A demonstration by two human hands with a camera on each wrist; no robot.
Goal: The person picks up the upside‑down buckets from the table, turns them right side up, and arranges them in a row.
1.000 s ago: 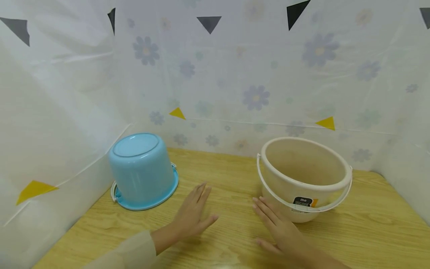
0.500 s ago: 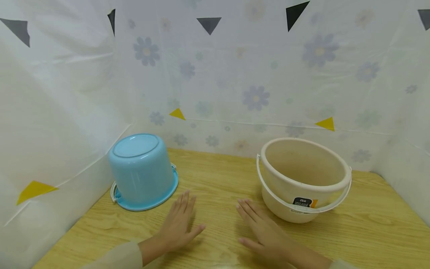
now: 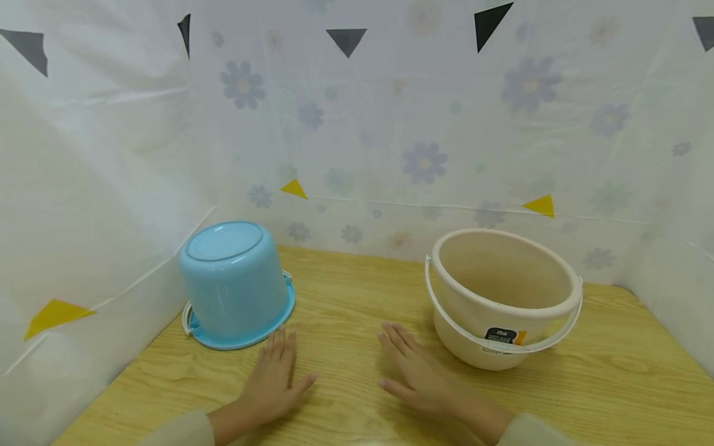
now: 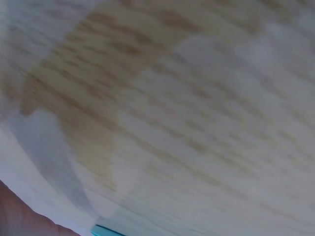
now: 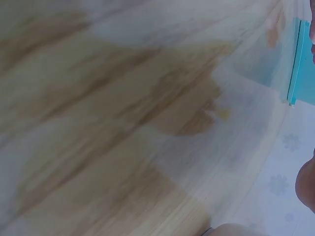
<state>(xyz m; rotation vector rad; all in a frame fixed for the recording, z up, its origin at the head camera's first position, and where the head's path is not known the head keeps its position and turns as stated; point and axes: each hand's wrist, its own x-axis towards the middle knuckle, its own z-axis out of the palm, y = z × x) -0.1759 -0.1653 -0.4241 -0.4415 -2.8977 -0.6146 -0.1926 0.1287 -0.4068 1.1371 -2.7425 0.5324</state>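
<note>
A light blue bucket stands upside down on the wooden table at the left, its rim down and its handle lying at the base. My left hand is flat with straight fingers; its fingertips are close to the blue rim, and I cannot tell whether they touch. My right hand, also straight-fingered, lies left of a beige bucket and apart from it. That bucket stands upright, mouth up, with a white handle hanging across its front. The right wrist view catches the blue bucket at its edge. Neither hand holds anything.
The wood-grain table ends at a white flowered curtain behind and at both sides. Black and yellow triangles mark the curtain. Wood grain fills most of both wrist views, with blurred reflections.
Both hands have moved left across the table, the left one towards the blue bucket and the right one away from the beige bucket. Both buckets have stayed in place.
</note>
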